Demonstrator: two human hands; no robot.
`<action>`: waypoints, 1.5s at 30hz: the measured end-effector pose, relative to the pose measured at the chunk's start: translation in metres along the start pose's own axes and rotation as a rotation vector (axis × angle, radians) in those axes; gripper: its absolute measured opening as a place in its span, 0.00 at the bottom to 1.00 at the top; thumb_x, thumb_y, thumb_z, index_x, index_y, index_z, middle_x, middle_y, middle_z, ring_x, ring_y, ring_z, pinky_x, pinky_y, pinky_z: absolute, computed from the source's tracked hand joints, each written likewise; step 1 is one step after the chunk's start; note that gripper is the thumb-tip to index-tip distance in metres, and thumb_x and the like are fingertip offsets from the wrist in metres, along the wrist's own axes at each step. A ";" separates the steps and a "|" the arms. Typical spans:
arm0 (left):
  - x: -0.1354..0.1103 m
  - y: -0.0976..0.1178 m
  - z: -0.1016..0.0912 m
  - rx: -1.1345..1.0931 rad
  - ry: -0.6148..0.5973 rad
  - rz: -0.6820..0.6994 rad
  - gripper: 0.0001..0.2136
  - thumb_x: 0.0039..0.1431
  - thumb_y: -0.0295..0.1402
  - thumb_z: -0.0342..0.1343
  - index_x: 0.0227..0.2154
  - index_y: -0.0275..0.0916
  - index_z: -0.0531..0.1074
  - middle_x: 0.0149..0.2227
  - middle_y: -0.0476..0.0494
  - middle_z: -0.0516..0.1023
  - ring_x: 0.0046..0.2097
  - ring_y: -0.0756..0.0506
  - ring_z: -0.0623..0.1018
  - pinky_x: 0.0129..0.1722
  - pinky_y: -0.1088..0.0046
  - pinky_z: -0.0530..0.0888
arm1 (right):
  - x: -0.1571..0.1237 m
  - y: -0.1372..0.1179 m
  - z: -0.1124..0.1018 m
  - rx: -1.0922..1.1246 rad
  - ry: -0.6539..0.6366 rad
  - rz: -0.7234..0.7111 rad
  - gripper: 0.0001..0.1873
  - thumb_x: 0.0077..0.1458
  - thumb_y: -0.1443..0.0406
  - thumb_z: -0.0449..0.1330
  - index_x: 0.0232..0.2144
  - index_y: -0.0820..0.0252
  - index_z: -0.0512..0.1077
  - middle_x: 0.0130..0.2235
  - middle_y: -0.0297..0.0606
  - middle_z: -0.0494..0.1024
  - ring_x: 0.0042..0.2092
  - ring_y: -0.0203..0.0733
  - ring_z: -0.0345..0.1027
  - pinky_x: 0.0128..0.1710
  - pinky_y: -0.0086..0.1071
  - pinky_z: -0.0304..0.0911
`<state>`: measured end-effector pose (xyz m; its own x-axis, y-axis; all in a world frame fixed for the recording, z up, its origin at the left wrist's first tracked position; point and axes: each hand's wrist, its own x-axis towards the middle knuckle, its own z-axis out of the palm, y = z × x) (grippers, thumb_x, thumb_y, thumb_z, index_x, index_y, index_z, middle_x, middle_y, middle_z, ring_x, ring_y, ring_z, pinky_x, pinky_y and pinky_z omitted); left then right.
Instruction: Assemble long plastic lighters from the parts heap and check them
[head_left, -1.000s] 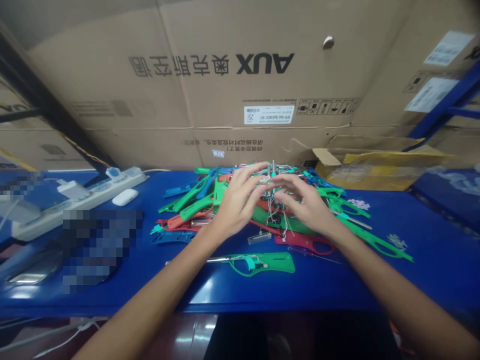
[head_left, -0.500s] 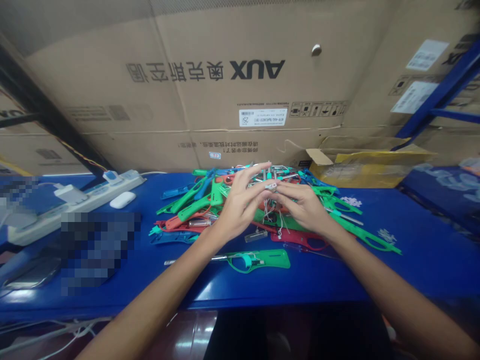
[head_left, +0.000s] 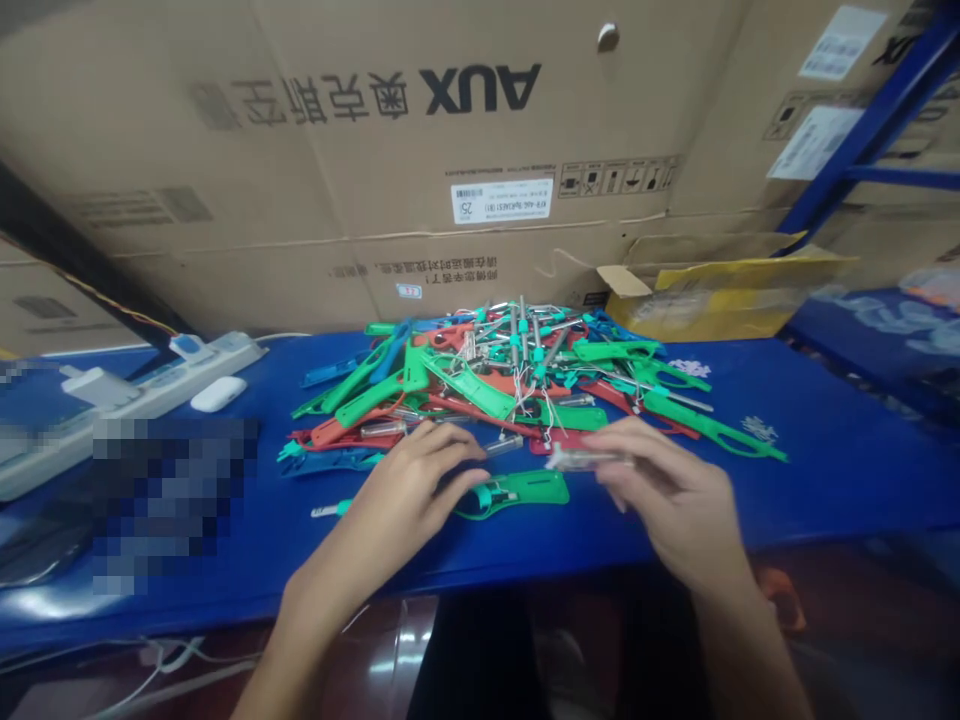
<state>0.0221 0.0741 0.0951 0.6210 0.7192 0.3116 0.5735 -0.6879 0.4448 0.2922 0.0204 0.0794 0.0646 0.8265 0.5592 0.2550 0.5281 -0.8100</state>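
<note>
My right hand (head_left: 667, 490) pinches a small clear lighter fuel tank (head_left: 589, 459) with a whitish end, held above the front of the table. My left hand (head_left: 424, 480) hovers low over a green lighter shell (head_left: 544, 487), thumb apart from the curled fingers; whether the thumb touches the shell is unclear. This opened shell lies by the table's front edge, a teal part inside it, and its metal tube passes beneath my left hand. Behind both hands spreads a pile of lighter parts (head_left: 472, 385): green, red and blue shells, metal tubes and thin white wires.
An open yellow-taped carton (head_left: 712, 300) stands at the back right. Small white pieces (head_left: 759, 431) lie right of the pile. On the left are a power strip (head_left: 225, 350), a white case (head_left: 218, 394) and a blurred-out dark area. Large cardboard (head_left: 337, 180) backs the blue table.
My hands have come down from above the pile and parted. The right one carries the clear fuel tank to the right; the left one has reached the green shell in front. The view has shifted slightly.
</note>
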 end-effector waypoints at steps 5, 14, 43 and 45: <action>0.015 0.003 0.009 0.158 -0.118 0.029 0.11 0.70 0.40 0.55 0.39 0.42 0.81 0.43 0.46 0.82 0.45 0.40 0.78 0.48 0.58 0.73 | -0.001 0.004 0.020 -0.012 -0.033 0.118 0.08 0.65 0.63 0.61 0.41 0.50 0.81 0.38 0.33 0.79 0.27 0.31 0.67 0.26 0.28 0.65; 0.014 0.007 0.012 0.189 -0.093 0.055 0.08 0.68 0.32 0.58 0.34 0.41 0.80 0.39 0.49 0.83 0.41 0.42 0.76 0.42 0.61 0.66 | -0.006 0.011 0.028 -0.237 -0.238 0.090 0.07 0.64 0.61 0.63 0.43 0.51 0.80 0.41 0.36 0.84 0.41 0.43 0.78 0.40 0.34 0.73; -0.042 0.022 0.029 -0.344 0.244 -0.102 0.13 0.69 0.25 0.55 0.51 0.47 0.75 0.41 0.49 0.81 0.43 0.44 0.73 0.45 0.63 0.69 | -0.024 -0.002 0.052 -0.107 -0.267 0.286 0.08 0.63 0.61 0.62 0.44 0.44 0.79 0.37 0.31 0.82 0.38 0.39 0.79 0.29 0.25 0.71; -0.042 0.022 0.029 -0.327 0.244 -0.107 0.12 0.69 0.25 0.55 0.50 0.46 0.75 0.41 0.50 0.81 0.43 0.45 0.73 0.45 0.63 0.69 | -0.024 -0.002 0.051 -0.122 -0.269 0.275 0.08 0.63 0.61 0.62 0.44 0.44 0.79 0.38 0.31 0.83 0.37 0.39 0.79 0.29 0.26 0.71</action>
<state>0.0245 0.0260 0.0676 0.4000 0.8139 0.4215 0.4040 -0.5693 0.7160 0.2406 0.0093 0.0590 -0.1042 0.9639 0.2449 0.3768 0.2661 -0.8873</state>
